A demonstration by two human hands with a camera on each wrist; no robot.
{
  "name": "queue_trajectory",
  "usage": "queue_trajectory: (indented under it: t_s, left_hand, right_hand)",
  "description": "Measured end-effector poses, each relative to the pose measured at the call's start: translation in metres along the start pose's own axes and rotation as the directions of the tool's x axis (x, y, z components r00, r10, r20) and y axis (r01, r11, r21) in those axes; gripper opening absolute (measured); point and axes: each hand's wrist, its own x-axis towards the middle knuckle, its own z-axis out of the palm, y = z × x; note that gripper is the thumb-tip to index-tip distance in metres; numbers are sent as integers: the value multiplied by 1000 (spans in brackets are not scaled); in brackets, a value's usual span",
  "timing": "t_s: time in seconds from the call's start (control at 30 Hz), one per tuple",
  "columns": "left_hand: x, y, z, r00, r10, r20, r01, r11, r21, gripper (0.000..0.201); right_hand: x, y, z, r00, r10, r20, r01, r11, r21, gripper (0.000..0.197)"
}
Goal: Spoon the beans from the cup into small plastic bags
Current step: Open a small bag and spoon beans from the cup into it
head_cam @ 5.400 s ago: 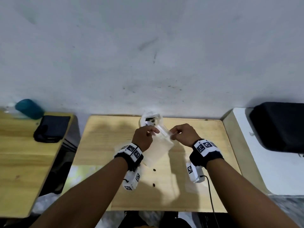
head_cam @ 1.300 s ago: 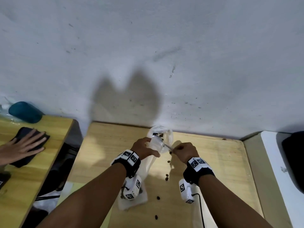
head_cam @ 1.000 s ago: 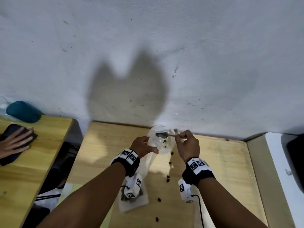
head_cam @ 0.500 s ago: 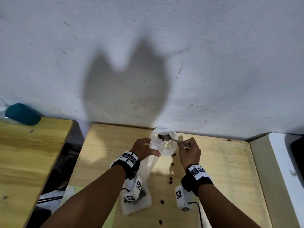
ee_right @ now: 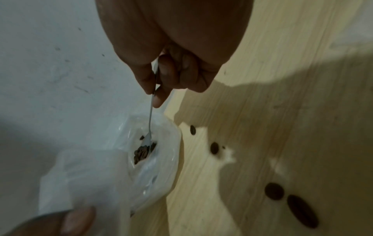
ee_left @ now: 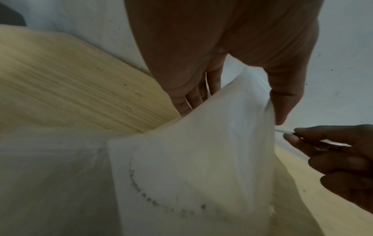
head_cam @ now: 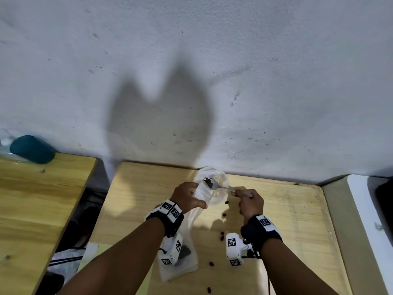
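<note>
My left hand (head_cam: 192, 196) pinches the top of a thin clear plastic bag (head_cam: 195, 218) and holds its mouth up next to a clear plastic cup (head_cam: 222, 177) at the wall. The bag hangs to the table, with dark beans (head_cam: 185, 251) at its bottom. My right hand (head_cam: 237, 193) pinches the handle of a small metal spoon (head_cam: 223, 187). Its bowl, heaped with beans (ee_right: 142, 153), sits at the bag mouth over the cup. In the left wrist view the bag (ee_left: 201, 151) fills the middle and the spoon handle (ee_left: 282, 131) pokes in from the right hand (ee_left: 333, 151).
Several spilled beans (head_cam: 222, 237) lie on the wooden table (head_cam: 287, 220) between my wrists and nearer the front. A second wooden table (head_cam: 42, 199) stands to the left with a teal object (head_cam: 32, 149) on it. A white surface (head_cam: 365, 209) lies to the right.
The spoon came up loaded with beans and its bowl moved left to the bag mouth. A person's hand and a black object on the left table have gone from view.
</note>
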Motion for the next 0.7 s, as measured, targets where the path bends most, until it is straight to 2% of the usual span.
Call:
queue_trajectory:
  t_s: [0.17,0.37,0.43,0.53,0.6,0.7]
  left_hand:
    - [-2,2,-1,999,14,-30,-14,1000,22,92]
    - [-5,0,5,998,25,-60,-22,999,48,98]
    - [-6,0,7,998,29,-62,-26,999,45,99]
    - [-7,2,8,996,50,-72,-46,997,55,93]
    - [-8,3,9,996,54,-77,-51,998,48,90]
    - [-9,4,8,996,43,-76,-41,999,34,92]
  right_hand:
    - [-10,-16,-18,997,-72,18,71,996,56,9]
    - [-21,-31,-39,984,-174,33,168,975,146,23]
    - [-26,-35,-39,961,-262,85,251,961,119,26]
    - [-32,-35,-33,884,-425,196,438,899,-25,26]
    - [-31,-33,-32,859,-455,234,484,871,-84,25]
    - [-26,-26,-32,883,-457,105,466,882,-77,26]
